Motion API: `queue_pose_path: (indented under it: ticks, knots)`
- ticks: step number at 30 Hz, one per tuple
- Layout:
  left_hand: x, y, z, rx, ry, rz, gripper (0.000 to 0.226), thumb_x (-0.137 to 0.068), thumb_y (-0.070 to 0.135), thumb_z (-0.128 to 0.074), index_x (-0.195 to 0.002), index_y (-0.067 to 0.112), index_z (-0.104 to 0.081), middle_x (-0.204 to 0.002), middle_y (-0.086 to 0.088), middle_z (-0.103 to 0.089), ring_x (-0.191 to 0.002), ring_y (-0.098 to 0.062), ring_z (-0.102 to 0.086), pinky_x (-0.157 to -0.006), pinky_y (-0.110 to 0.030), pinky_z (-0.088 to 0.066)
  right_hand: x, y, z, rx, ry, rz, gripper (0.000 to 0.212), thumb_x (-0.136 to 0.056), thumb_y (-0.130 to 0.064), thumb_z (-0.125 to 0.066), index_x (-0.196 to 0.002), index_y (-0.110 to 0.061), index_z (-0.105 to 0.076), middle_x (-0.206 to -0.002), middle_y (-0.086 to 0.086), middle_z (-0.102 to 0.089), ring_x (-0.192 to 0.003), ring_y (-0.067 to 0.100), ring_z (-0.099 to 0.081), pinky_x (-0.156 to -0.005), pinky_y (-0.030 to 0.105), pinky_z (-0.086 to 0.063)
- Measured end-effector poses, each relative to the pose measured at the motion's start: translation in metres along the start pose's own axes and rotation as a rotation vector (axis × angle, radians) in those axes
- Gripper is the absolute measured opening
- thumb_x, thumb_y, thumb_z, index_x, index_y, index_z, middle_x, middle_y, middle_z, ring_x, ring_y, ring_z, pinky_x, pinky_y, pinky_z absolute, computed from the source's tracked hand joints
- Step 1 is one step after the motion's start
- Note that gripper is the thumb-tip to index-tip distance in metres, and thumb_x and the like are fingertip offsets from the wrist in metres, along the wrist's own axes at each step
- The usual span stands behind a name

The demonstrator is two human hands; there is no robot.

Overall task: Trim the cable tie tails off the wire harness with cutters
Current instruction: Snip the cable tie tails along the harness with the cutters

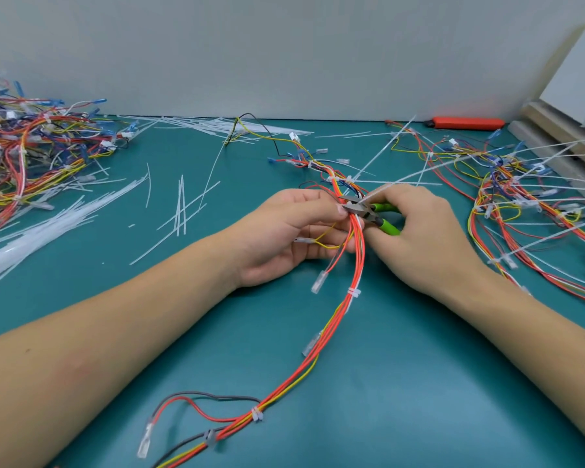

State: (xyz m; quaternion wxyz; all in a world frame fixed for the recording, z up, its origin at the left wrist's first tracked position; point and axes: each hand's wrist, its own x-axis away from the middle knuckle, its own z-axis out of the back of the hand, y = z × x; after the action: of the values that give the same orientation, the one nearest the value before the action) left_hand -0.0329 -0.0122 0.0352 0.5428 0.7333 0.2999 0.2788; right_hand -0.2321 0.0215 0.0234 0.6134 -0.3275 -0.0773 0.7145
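Note:
A wire harness [347, 309] of red, orange and yellow wires runs from the near table edge up between my hands. My left hand [284, 231] grips the bundle at the middle of the view. My right hand [419, 231] grips green-handled cutters [384, 217], whose metal jaws sit at the bundle beside my left fingertips. A long white cable tie tail [419, 172] rises from the jaws toward the upper right. Trimmed white tie heads [353, 292] show lower along the harness.
A heap of harnesses [24, 153] lies at the far left, with loose white cable ties [31, 231] and cut tails [181, 211] scattered beside it. More harnesses with untrimmed tails [527, 197] cover the right. An orange tool [466, 122] lies by the back wall.

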Motion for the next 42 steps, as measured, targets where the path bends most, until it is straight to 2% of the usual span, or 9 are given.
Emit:
queue_pose_path:
  ticks: [10, 12, 15, 20, 24, 26, 32, 35, 42]
  knots:
    - [-0.0007, 0.0002, 0.0001, 0.007, 0.018, 0.012, 0.018, -0.097, 0.009, -0.056, -0.083, 0.014, -0.066, -0.081, -0.004, -0.074, -0.068, -0.015, -0.071, -0.062, -0.021, -0.054, -0.0009, -0.0002, 0.0007, -0.022, 0.006, -0.018, 0.018, -0.082, -0.023, -0.071, -0.100, -0.021, -0.071, -0.100, -0.002, -0.070, -0.101, 0.023, -0.063, -0.094, 0.044, -0.050]
    - [-0.0007, 0.0005, 0.0002, -0.004, 0.007, 0.011, 0.023, -0.098, 0.010, -0.056, -0.080, 0.017, -0.069, -0.082, -0.005, -0.073, -0.069, -0.015, -0.071, -0.062, -0.021, -0.055, -0.0018, -0.0014, 0.0016, -0.023, 0.015, -0.023, 0.012, -0.079, -0.031, -0.067, -0.087, -0.022, -0.070, -0.083, -0.004, -0.067, -0.086, 0.022, -0.062, -0.081, 0.044, -0.051]
    - [0.0002, 0.0011, -0.0003, -0.021, -0.010, 0.013, 0.030, -0.098, 0.010, -0.057, -0.075, 0.021, -0.073, -0.081, -0.004, -0.073, -0.069, -0.015, -0.070, -0.064, -0.021, -0.055, -0.0025, -0.0010, 0.0015, -0.009, 0.025, -0.049, 0.021, -0.076, -0.036, -0.060, -0.068, -0.016, -0.060, -0.057, 0.001, -0.049, -0.062, 0.023, -0.047, -0.059, 0.043, -0.047]
    - [0.0023, 0.0029, -0.0011, -0.030, -0.013, 0.015, 0.032, -0.098, 0.009, -0.056, -0.074, 0.021, -0.072, -0.081, -0.002, -0.073, -0.068, -0.014, -0.070, -0.064, -0.021, -0.054, 0.0001, -0.0017, -0.0002, -0.015, 0.004, -0.072, 0.022, -0.076, -0.036, -0.059, -0.078, -0.016, -0.067, -0.064, 0.001, -0.058, -0.067, 0.025, -0.052, -0.067, 0.045, -0.052]
    - [0.0016, 0.0024, -0.0021, -0.029, 0.008, 0.016, 0.032, -0.098, 0.007, -0.056, -0.072, 0.020, -0.069, -0.079, -0.002, -0.072, -0.067, -0.013, -0.070, -0.061, -0.020, -0.053, -0.0007, -0.0041, 0.0012, -0.017, 0.026, -0.022, 0.026, -0.076, -0.034, -0.060, -0.095, -0.023, -0.074, -0.092, -0.009, -0.072, -0.095, 0.020, -0.063, -0.087, 0.040, -0.051]
    - [0.0014, 0.0027, -0.0025, -0.029, 0.009, 0.018, 0.032, -0.098, 0.007, -0.056, -0.072, 0.020, -0.069, -0.079, -0.002, -0.073, -0.066, -0.013, -0.070, -0.061, -0.020, -0.054, -0.0008, -0.0030, 0.0013, -0.028, 0.021, -0.001, 0.028, -0.077, -0.032, -0.060, -0.100, -0.024, -0.074, -0.097, -0.011, -0.072, -0.101, 0.018, -0.064, -0.092, 0.038, -0.050]
    - [0.0010, 0.0028, -0.0021, -0.034, 0.003, 0.024, 0.036, -0.098, 0.009, -0.056, -0.069, 0.023, -0.073, -0.080, -0.004, -0.073, -0.067, -0.013, -0.070, -0.062, -0.020, -0.054, -0.0014, 0.0013, -0.0003, -0.033, 0.025, 0.038, 0.019, -0.082, -0.022, -0.067, -0.100, -0.022, -0.074, -0.097, -0.008, -0.073, -0.098, 0.019, -0.065, -0.092, 0.042, -0.052]
    - [0.0002, 0.0022, -0.0012, -0.036, 0.002, 0.026, 0.037, -0.098, 0.009, -0.056, -0.070, 0.023, -0.074, -0.078, -0.002, -0.073, -0.065, -0.011, -0.069, -0.062, -0.020, -0.054, -0.0016, -0.0012, 0.0007, -0.029, 0.020, 0.033, 0.023, -0.080, -0.029, -0.062, -0.099, -0.021, -0.074, -0.096, -0.006, -0.073, -0.097, 0.020, -0.065, -0.090, 0.043, -0.052]
    - [-0.0003, 0.0010, 0.0001, -0.046, -0.010, 0.013, 0.033, -0.098, 0.011, -0.058, -0.071, 0.023, -0.073, -0.083, -0.004, -0.073, -0.069, -0.014, -0.070, -0.062, -0.021, -0.053, -0.0034, 0.0008, -0.0011, 0.005, -0.019, -0.063, 0.024, -0.079, -0.036, -0.059, -0.074, -0.013, -0.065, -0.059, 0.005, -0.051, -0.063, 0.025, -0.047, -0.062, 0.043, -0.049]
